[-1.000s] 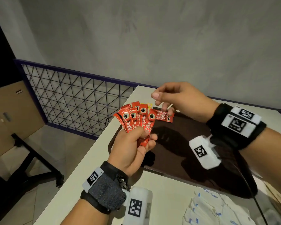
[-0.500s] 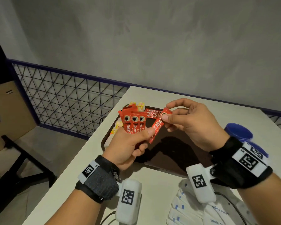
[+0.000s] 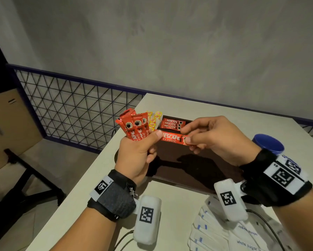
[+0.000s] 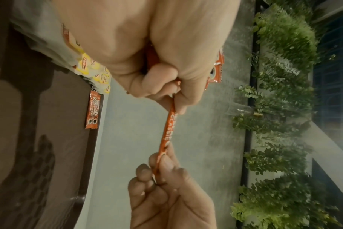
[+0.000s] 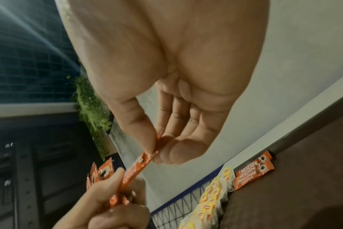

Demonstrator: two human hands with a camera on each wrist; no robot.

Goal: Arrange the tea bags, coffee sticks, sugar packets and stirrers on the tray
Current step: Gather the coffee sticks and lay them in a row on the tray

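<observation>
My left hand point(image 3: 143, 151) grips a fan of red coffee sticks point(image 3: 135, 126) above the left end of the dark brown tray point(image 3: 188, 169). My right hand point(image 3: 211, 138) pinches the end of one coffee stick point(image 3: 172, 138), which lies level between both hands; its other end sits under my left thumb. The same stick point(image 4: 169, 128) point(image 5: 136, 168) shows edge-on in both wrist views. Three coffee sticks point(image 3: 172, 124) lie side by side at the tray's far edge. Yellow tea bags point(image 3: 154, 118) lie in a row along the tray's far left.
White sugar packets point(image 3: 242, 238) lie piled on the table near the front right. A blue cup point(image 3: 268, 144) stands at the right behind my right wrist. The table's left edge drops to a mesh railing point(image 3: 76, 109) and the floor.
The right hand has pulled one stick sideways out of the fan, turning it from upright to level. The head view has shifted, and three sticks now show on the tray.
</observation>
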